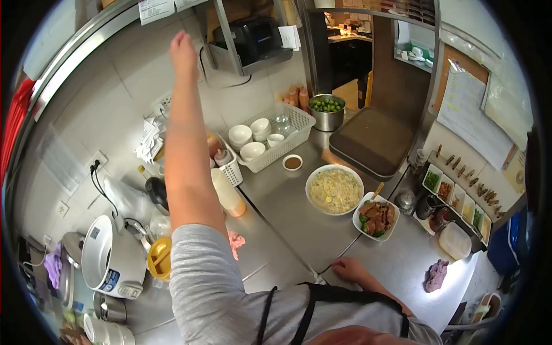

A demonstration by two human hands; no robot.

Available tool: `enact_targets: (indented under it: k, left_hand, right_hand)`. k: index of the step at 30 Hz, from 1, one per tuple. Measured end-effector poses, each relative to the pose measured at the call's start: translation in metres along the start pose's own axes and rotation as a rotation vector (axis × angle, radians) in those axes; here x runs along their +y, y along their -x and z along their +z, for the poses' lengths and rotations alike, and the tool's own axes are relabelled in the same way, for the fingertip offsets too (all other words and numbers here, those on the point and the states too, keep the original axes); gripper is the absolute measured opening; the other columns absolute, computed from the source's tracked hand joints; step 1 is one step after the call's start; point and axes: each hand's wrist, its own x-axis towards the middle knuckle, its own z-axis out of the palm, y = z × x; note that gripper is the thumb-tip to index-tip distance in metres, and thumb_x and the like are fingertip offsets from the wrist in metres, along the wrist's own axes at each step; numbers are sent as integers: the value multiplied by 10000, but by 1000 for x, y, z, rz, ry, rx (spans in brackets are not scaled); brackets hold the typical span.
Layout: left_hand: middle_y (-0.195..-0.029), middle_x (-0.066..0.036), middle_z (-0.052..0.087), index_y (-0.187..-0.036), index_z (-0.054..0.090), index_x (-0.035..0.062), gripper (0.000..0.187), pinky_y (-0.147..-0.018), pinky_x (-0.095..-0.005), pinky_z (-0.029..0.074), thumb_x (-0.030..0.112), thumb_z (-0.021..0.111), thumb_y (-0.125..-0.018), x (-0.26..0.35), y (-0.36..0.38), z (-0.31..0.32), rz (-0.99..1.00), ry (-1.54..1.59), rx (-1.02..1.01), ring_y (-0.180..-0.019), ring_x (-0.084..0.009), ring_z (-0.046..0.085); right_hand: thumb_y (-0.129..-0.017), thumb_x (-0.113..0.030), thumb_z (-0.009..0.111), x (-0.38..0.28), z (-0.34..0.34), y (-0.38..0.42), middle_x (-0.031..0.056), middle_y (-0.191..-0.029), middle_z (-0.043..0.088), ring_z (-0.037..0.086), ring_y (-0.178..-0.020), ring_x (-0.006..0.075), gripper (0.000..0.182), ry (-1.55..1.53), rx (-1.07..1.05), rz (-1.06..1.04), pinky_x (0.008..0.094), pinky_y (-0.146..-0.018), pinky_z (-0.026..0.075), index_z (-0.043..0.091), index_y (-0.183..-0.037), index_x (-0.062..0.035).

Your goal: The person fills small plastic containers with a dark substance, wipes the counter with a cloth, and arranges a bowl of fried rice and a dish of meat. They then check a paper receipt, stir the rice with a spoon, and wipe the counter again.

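My left hand [184, 53] is raised high in front of the tiled wall, near the hanging paper slips [156, 10]. Its fingers are pressed together, and whatever they hold, if anything, is too small to make out. Low by my body, my right hand [348, 269] rests on the steel counter with curled fingers. Beyond it stand a white bowl of meat and greens [376, 217] and a round bowl of pale, yellowish food [334, 190]. A small cup of brown sauce [292, 163] sits farther back.
A white basket with bowls [299, 133], a pot of green items [328, 119] and a dark tray [372, 141] line the back. Condiment containers [457, 198] and a purple cloth [436, 276] are right; a rice cooker [115, 259] and squeeze bottle [227, 194] are left.
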Motion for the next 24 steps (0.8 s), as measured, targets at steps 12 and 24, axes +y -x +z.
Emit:
enact_targets:
  k: [12, 24]
  left_hand:
    - [-1162, -79, 460, -1111, 499, 43, 399, -880, -325, 314, 240, 553, -768, 46, -79, 36, -161, 51, -189, -1065, -183, 408]
    - [-962, -36, 533, -1120, 489, 62, 434, -592, -202, 399, 362, 478, -807, -70, 345, -103, -1139, -222, -1068, -741, -82, 486]
  right_hand:
    - [-751, -249, 546, 29, 27, -4, 124, -693, 593, 577, -626, 246, 200, -18, 429, 52, 338, -576, 449, 598, -803, -62]
    - [-762, -118, 498, -30, 0, -26, 112, -771, 565, 557, -722, 219, 131, -134, 495, -89, 316, -641, 429, 519, -863, -37]
